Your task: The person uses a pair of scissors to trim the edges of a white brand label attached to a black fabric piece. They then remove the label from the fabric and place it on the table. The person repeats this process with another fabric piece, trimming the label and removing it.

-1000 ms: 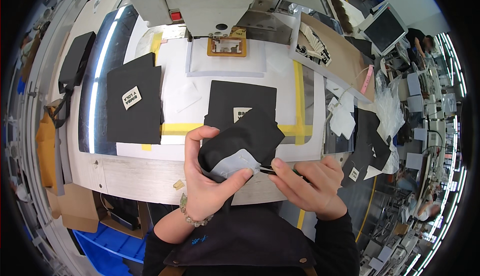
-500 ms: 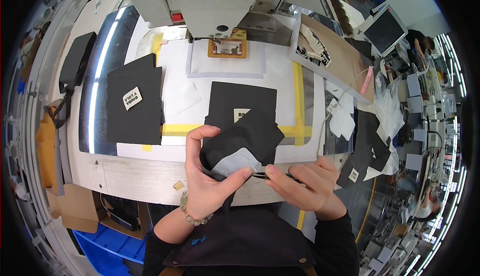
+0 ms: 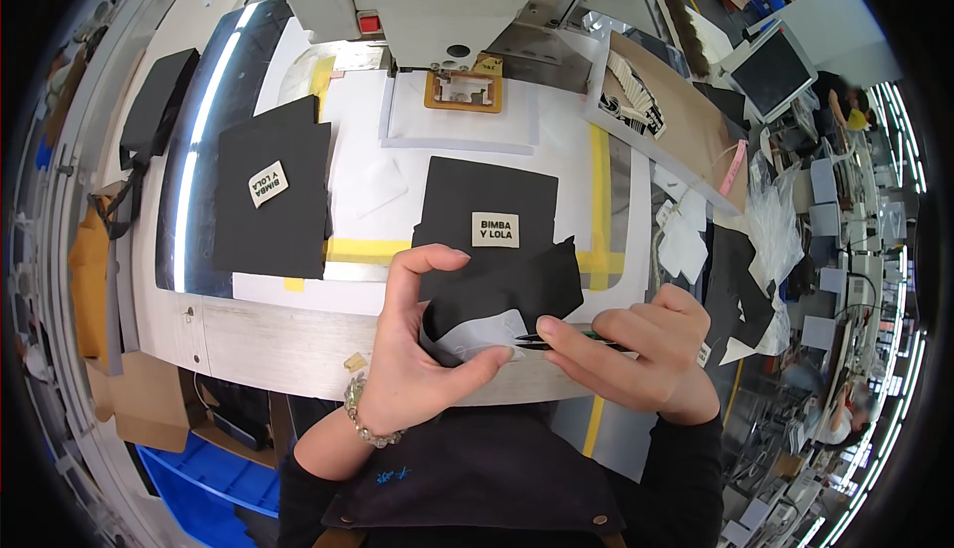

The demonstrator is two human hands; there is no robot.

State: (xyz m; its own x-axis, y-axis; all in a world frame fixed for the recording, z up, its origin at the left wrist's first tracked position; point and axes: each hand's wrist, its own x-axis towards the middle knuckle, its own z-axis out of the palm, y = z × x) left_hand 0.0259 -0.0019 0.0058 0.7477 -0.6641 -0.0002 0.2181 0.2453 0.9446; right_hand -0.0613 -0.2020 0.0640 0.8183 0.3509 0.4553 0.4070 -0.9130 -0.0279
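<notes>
Cream patches: A cream patch (image 3: 496, 230) is sitting on a flat black cloth (image 3: 492, 182), just past the left hand (image 3: 422, 349). A second patch (image 3: 268, 183) is lying on another black cloth (image 3: 273, 245), farther to that hand's left. Both are looking set in place, but I cannot tell if they are sewn down.
White sheet: The white sheet (image 3: 482, 331) is still sitting on the curled black cloth (image 3: 512, 282), so this piece is looking only part done. I cannot tell how much is left.
Curled cloth: It is bending up between the two hands, nearer the left one.
Left hand: It is grasping the curled cloth. The thumb is pressing on the white sheet and the pointing finger is curving up, making a big C. The other fingers are hiding behind.
Right hand: This hand (image 3: 641, 357) is nearly closing up, pinching the tweezers (image 3: 534, 343) with thumb and fingers.
Tweezer tips: They are poking left at the sheet's edge, just beside the left thumb. I cannot tell if they are gripping anything.
Machine: The big grey machine (image 3: 427, 16) is standing well past both hands.
</notes>
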